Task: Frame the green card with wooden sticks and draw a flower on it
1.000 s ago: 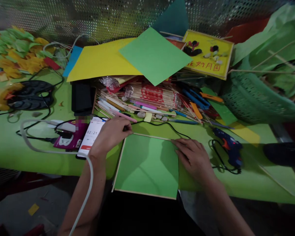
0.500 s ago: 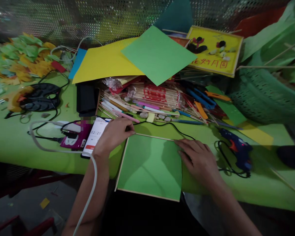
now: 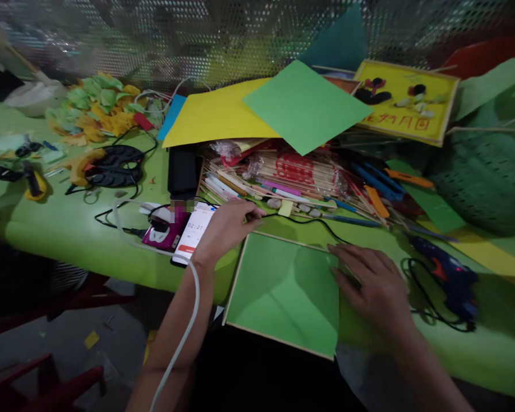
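A square green sheet (image 3: 283,292) with thin wooden sticks along its top, left and bottom edges lies at the table's front edge. My left hand (image 3: 236,223) is just beyond its top left corner, fingers pinched together near a black cable; what they hold, if anything, is too small to make out. At the sheet's top right corner rests my right hand (image 3: 369,277), its fingers apart and the fingertips on the stick and paper. No stick shows along the right edge.
Behind the sheet lies a pile of sticks and pens (image 3: 240,186). A phone (image 3: 193,234) and a purple power strip (image 3: 165,229) sit left, with a white cable over my left forearm. To the right are a blue glue gun (image 3: 450,274) and a green basket (image 3: 484,171).
The view has swung left, so things appear further right. My left hand has moved slightly away from the sheet's top left corner. My right hand stays at the top right corner.
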Demonstrator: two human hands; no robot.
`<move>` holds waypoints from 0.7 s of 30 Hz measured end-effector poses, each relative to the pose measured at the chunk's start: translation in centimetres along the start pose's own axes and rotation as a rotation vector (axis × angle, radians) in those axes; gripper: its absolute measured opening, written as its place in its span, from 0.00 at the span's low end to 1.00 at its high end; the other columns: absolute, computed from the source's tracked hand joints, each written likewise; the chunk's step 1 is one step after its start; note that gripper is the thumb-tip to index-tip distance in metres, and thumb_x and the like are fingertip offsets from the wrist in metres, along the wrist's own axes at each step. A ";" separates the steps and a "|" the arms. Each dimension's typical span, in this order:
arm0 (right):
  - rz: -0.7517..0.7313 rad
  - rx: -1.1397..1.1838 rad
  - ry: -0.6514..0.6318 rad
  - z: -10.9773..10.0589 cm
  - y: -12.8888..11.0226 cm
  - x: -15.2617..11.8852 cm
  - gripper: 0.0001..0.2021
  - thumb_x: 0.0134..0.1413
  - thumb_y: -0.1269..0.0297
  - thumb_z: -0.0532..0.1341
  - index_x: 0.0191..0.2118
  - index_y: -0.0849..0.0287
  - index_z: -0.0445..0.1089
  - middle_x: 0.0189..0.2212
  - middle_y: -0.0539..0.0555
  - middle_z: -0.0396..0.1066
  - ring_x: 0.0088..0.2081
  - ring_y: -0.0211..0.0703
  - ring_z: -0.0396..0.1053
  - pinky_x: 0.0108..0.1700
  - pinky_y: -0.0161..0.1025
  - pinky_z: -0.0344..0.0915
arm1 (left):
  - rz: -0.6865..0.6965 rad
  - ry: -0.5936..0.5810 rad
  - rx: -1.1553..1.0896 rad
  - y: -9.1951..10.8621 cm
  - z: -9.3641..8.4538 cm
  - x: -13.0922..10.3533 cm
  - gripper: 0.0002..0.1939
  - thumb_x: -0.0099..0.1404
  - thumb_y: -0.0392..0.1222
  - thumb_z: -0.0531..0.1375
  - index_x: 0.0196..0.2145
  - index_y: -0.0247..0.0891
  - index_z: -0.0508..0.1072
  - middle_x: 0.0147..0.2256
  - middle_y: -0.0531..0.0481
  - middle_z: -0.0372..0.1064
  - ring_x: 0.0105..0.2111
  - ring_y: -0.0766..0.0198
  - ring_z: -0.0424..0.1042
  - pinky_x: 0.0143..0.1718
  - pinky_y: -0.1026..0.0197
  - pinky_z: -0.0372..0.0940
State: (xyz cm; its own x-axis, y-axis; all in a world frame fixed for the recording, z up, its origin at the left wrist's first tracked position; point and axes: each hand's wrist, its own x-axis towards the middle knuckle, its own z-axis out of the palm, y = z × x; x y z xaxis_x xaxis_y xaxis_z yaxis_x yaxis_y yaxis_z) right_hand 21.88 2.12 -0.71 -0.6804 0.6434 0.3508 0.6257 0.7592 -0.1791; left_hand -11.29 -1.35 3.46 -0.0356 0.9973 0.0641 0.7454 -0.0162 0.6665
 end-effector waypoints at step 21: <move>-0.246 -0.007 -0.374 3.1 -8.3 10.0 0.22 0.64 0.67 0.59 0.62 0.59 0.73 0.51 0.62 0.75 0.50 0.57 0.68 0.51 0.50 0.64 | 0.114 0.441 0.037 0.6 0.3 -0.4 0.09 0.72 0.37 0.61 0.31 0.40 0.75 0.33 0.53 0.76 0.35 0.62 0.71 0.42 0.60 0.62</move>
State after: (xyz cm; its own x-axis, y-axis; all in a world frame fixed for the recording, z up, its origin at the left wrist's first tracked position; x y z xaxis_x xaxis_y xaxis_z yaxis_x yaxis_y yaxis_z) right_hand 8.70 2.49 1.45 -0.8994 0.4363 0.0257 0.4301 0.8941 -0.1253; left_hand -10.67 -1.69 3.59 -0.2260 0.8632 0.4515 0.7840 -0.1140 0.6102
